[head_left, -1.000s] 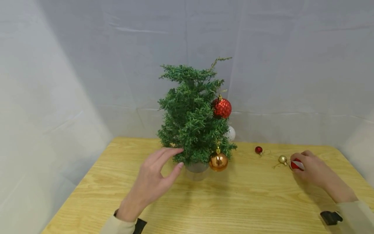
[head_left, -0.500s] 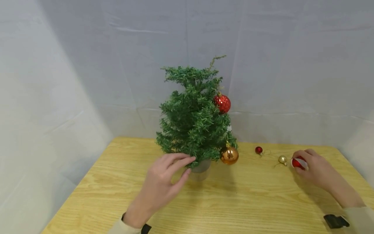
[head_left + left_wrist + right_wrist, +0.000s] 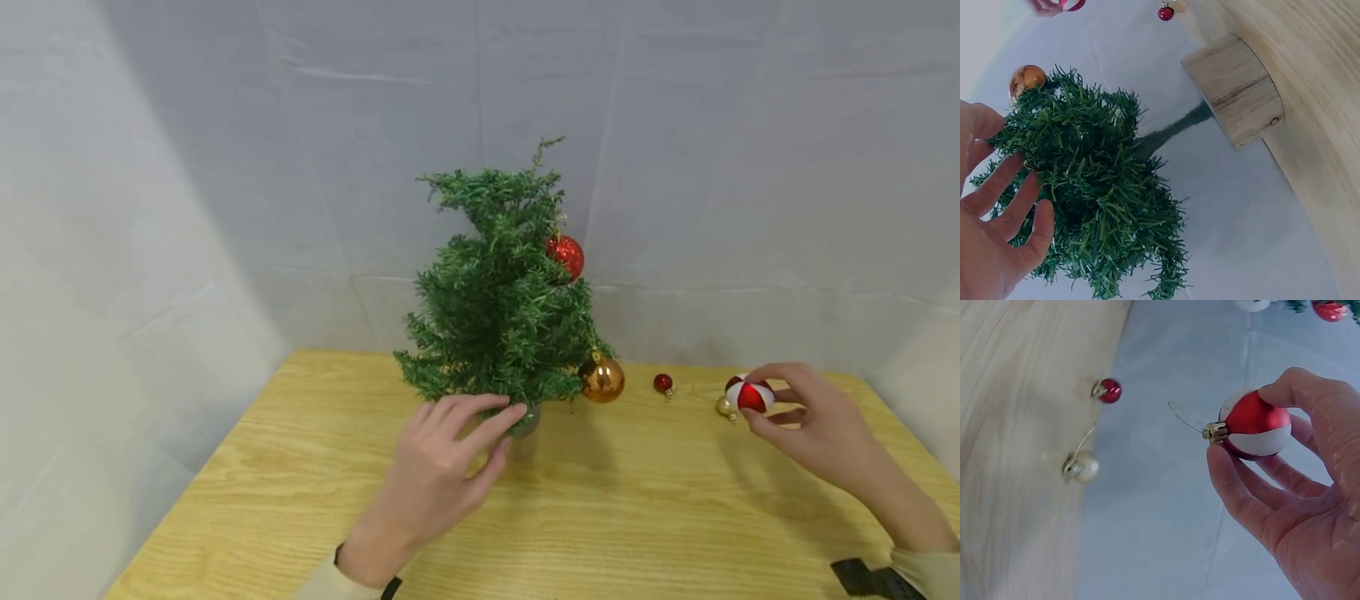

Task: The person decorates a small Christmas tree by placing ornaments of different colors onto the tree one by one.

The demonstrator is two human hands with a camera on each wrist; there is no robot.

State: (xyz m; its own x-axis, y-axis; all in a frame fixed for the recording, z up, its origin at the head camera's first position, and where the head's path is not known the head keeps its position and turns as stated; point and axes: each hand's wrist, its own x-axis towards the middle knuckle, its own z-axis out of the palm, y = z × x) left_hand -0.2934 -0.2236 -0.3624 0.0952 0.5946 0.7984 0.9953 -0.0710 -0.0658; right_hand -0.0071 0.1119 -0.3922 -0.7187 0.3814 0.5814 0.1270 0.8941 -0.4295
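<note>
The small green artificial Christmas tree [image 3: 502,292] stands upright in a wooden base [image 3: 1235,87]. My left hand [image 3: 435,467] reaches to its lower front branches, fingers relaxed and fingertips touching the greenery; thumb and forefinger are apart in the head view. At the right, my right hand [image 3: 825,425] holds a red-and-white Christmas bauble [image 3: 1257,425] above the table, between thumb and fingers. Its gold cap and thread loop [image 3: 1185,419] point away from the palm. A red bauble [image 3: 566,258] and a copper-coloured bauble [image 3: 602,380] hang on the tree's right side.
A small dark red bauble [image 3: 663,383] and a small gold bauble [image 3: 725,407] lie on the wooden table [image 3: 600,517], left of my right hand. Part of a white bauble [image 3: 1252,304] shows at the right wrist view's top edge. Pale sheeting [image 3: 712,167] hangs behind.
The tree has turned, carrying the copper bauble right and back, and the white one out of the head view. My left hand has shifted right. My right hand has lifted the red-and-white bauble.
</note>
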